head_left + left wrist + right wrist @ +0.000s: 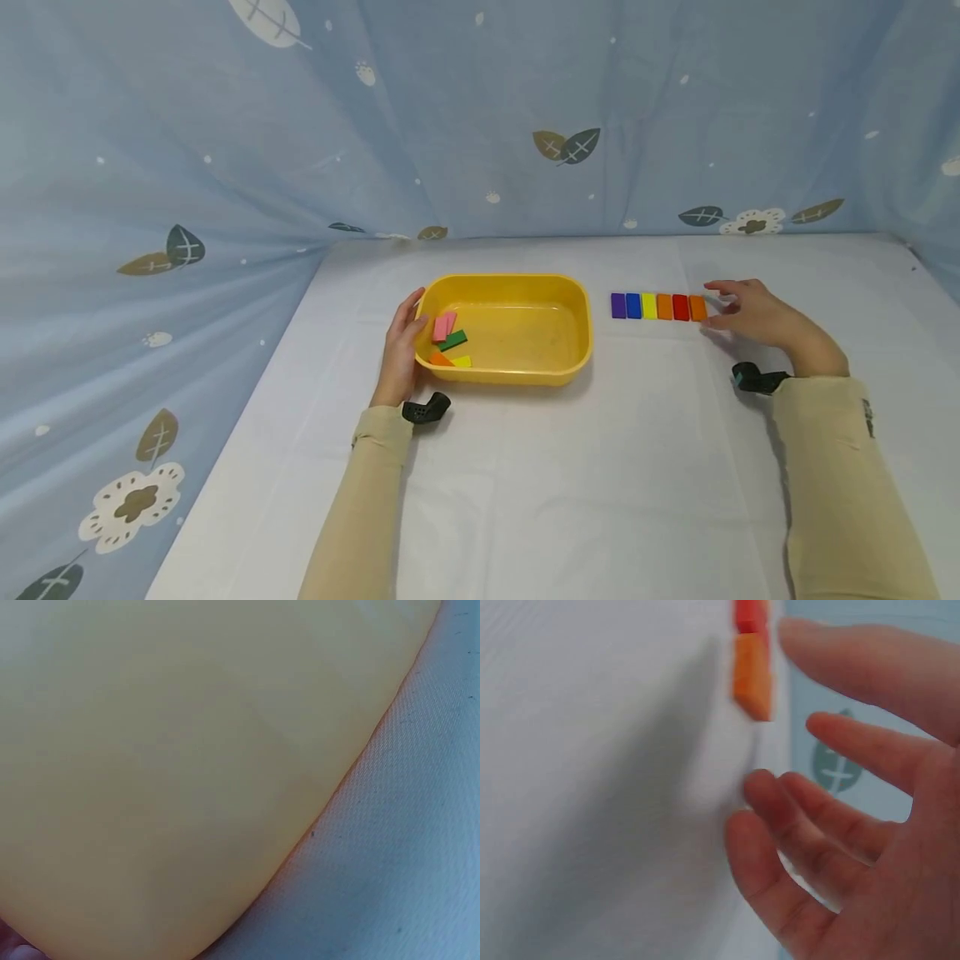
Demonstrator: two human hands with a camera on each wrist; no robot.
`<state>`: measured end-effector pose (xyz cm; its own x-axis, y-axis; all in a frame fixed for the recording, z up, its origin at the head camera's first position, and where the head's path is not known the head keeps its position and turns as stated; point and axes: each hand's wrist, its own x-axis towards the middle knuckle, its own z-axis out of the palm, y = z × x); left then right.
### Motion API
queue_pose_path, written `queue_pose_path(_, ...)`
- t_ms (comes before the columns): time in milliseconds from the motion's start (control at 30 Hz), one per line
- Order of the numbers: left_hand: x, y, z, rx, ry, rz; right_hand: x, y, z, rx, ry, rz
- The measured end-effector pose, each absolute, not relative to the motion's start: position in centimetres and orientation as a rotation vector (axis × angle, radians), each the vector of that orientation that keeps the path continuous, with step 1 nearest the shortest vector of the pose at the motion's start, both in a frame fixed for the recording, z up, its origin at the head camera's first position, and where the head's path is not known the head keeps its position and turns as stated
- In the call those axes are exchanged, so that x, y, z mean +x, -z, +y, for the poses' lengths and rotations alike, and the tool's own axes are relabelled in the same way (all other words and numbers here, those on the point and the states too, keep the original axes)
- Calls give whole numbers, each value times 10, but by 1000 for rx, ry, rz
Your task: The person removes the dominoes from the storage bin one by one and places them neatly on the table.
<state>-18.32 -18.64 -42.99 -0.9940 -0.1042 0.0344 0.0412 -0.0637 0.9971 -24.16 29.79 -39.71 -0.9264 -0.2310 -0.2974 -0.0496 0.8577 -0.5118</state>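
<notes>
My left hand point(401, 354) grips the left end of a yellow plastic tub point(517, 377), thumb at the rim and fingers along the outside. The tub's pale yellow wall point(172, 765) fills most of the left wrist view. To the right, a row of small coloured blocks lies on the table: purple point(618, 306), blue point(633, 306), yellow point(649, 306), orange point(664, 307), red point(680, 307) and a second orange block point(698, 308) at the right end. Beside that end, my right hand point(761, 315) has thumb and index finger spread apart, holding nothing.
Inside the tub's left end lie loose blocks: pink point(440, 327), green point(453, 340), orange point(440, 359) and yellow point(462, 362). A white cloth point(585, 483) covers the table. Behind it hangs a blue curtain point(450, 108) with leaf prints.
</notes>
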Motion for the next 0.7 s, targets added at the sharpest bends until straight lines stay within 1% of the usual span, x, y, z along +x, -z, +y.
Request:
queue_pose_path(167,-186,428,-184,55,2248,-2050,-233,379,286,-203,836,2775)
queue_pose_path(333,-185,428,-182,67,2264,-2048,-222,365,256,-225,955,2913)
queue_pose_path(467,-184,429,-182,77,2244,-2057,-215,360,226,-348,1005,2928)
queue_pose_path(700,-182,429,-185,80,2261,-2028,-206,357,174,-664,1045,2867)
